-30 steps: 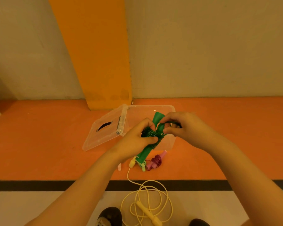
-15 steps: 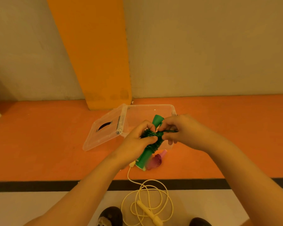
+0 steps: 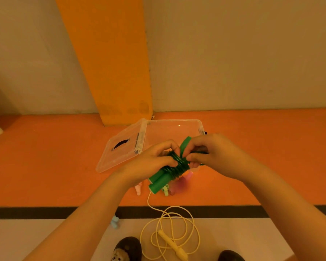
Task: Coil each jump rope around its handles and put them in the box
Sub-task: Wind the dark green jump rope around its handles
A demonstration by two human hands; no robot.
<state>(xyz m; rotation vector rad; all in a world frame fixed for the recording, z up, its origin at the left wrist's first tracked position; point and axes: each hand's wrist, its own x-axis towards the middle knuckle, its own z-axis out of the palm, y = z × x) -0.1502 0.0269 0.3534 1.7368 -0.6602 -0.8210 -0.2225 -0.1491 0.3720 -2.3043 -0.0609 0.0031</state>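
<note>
I hold a green jump rope (image 3: 169,174) above the floor, its cord wound tightly around the two handles. My left hand (image 3: 154,162) grips the bundle from the left. My right hand (image 3: 213,153) pinches the cord's loose end at the top of the coil. Behind them sits the clear plastic box (image 3: 177,125), open, with its lid (image 3: 120,147) lying to the left. A pink jump rope (image 3: 179,183) lies on the floor under the green one, partly hidden. A yellow jump rope (image 3: 169,236) lies loose in loops near my feet.
An orange pillar (image 3: 113,72) meets the wall behind the box. A black stripe (image 3: 45,212) divides the orange floor from the pale floor. My two shoes (image 3: 128,249) are at the bottom edge. A small blue handle (image 3: 114,222) peeks out beside my left forearm.
My right hand has shifted slightly down along the coil while working the green cord's end. The green bundle stays held in about the same place.
</note>
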